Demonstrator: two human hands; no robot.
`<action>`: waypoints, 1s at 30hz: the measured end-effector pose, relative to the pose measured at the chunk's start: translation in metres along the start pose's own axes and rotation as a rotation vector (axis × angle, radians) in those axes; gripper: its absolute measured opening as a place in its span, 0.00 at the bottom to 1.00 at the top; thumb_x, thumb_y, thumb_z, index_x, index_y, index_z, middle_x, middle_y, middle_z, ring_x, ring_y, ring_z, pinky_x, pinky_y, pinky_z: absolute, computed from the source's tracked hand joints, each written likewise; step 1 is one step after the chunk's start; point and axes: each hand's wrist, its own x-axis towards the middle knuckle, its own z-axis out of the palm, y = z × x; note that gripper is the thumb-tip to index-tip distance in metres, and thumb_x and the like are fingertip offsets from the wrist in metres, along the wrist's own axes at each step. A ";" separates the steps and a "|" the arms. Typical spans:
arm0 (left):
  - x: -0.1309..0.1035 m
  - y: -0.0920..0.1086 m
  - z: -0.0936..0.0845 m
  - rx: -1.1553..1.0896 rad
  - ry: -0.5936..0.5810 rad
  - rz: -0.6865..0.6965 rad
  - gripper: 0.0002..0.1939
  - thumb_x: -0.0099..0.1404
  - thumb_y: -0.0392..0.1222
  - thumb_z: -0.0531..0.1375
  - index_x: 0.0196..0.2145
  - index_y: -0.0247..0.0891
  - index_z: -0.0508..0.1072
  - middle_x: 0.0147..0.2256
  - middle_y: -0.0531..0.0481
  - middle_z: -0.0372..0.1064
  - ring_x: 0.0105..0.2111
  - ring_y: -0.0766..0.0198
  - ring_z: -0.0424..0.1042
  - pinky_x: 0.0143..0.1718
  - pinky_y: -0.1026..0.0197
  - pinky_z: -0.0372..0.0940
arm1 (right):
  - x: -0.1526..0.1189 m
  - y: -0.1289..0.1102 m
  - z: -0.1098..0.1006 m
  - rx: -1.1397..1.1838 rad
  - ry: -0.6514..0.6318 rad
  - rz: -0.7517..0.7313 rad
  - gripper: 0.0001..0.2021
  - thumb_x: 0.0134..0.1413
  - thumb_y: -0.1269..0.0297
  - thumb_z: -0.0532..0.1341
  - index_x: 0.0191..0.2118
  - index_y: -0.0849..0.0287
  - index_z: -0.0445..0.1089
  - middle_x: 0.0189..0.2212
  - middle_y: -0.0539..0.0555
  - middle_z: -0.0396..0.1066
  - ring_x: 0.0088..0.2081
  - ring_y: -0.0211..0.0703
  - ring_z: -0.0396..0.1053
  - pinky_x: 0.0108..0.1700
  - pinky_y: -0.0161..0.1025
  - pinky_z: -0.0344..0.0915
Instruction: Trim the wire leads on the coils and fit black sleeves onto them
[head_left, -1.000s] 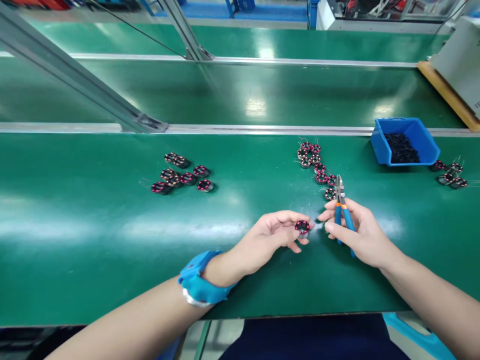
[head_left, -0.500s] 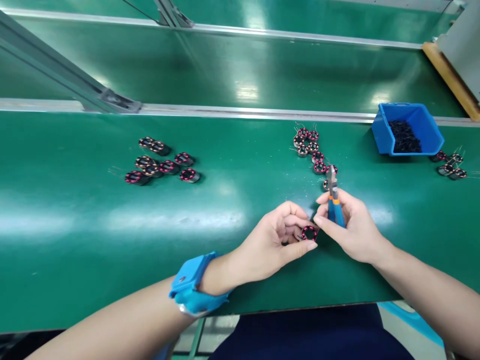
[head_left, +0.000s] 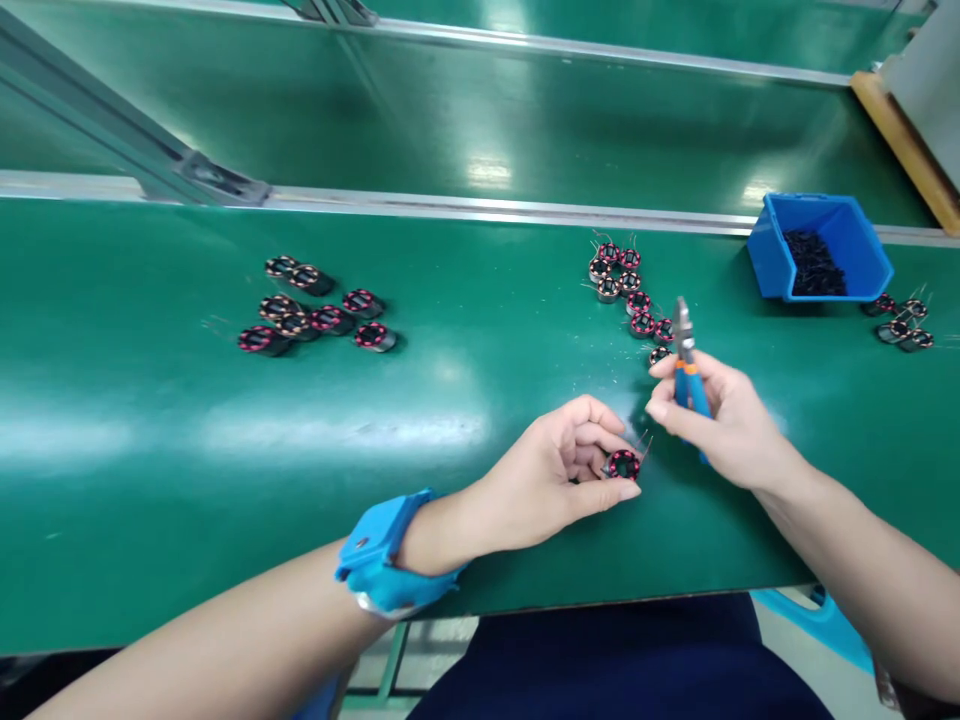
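Within hands (head_left: 559, 480), round coil (head_left: 635, 467), metal-tipped pliers (head_left: 685, 350)

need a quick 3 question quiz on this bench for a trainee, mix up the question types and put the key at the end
1. Multiple choice: what does the right hand hold?
A) a screwdriver
B) blue-handled pliers
C) a paintbrush

2. True or false: the blue wristband is on the same arm as the hand holding the pliers.

3. Fill in the missing word: the left hand holds a pink-and-black ring, while the blue bin holds a pile of small, thin ____ pieces.

Key: 1. B; 2. false; 3. black
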 end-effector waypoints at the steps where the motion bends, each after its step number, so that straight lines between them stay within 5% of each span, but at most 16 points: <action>1: 0.000 0.000 -0.001 -0.004 -0.004 -0.013 0.21 0.54 0.36 0.68 0.41 0.35 0.62 0.37 0.48 0.72 0.29 0.72 0.69 0.30 0.66 0.64 | 0.000 -0.001 -0.007 -0.008 0.016 -0.002 0.16 0.47 0.62 0.68 0.39 0.59 0.65 0.25 0.46 0.66 0.25 0.32 0.62 0.29 0.34 0.62; 3: 0.000 0.001 -0.004 -0.019 -0.021 -0.033 0.22 0.54 0.36 0.68 0.43 0.34 0.63 0.36 0.49 0.72 0.30 0.70 0.69 0.31 0.65 0.65 | -0.003 -0.004 -0.024 -0.043 -0.057 0.043 0.16 0.49 0.62 0.68 0.43 0.59 0.66 0.27 0.48 0.68 0.26 0.33 0.63 0.30 0.34 0.62; 6: -0.002 0.004 -0.008 -0.049 -0.059 -0.042 0.20 0.54 0.34 0.67 0.43 0.33 0.65 0.35 0.50 0.71 0.34 0.69 0.70 0.34 0.65 0.65 | -0.009 -0.009 -0.043 -0.094 -0.330 0.213 0.17 0.52 0.61 0.66 0.47 0.60 0.67 0.31 0.51 0.69 0.28 0.35 0.65 0.31 0.35 0.64; 11: -0.003 0.008 -0.014 -0.052 -0.082 -0.053 0.18 0.55 0.34 0.66 0.42 0.33 0.68 0.33 0.51 0.70 0.32 0.70 0.70 0.33 0.66 0.65 | -0.014 -0.014 -0.049 -0.180 -0.594 0.409 0.21 0.54 0.54 0.65 0.49 0.60 0.67 0.31 0.52 0.69 0.29 0.36 0.68 0.30 0.34 0.67; 30: -0.002 0.016 -0.018 0.067 -0.189 -0.077 0.15 0.56 0.35 0.66 0.42 0.33 0.71 0.35 0.49 0.70 0.32 0.69 0.69 0.34 0.64 0.67 | -0.013 -0.020 -0.050 -0.517 -0.772 0.255 0.14 0.56 0.57 0.61 0.43 0.61 0.71 0.27 0.49 0.65 0.26 0.35 0.59 0.28 0.34 0.57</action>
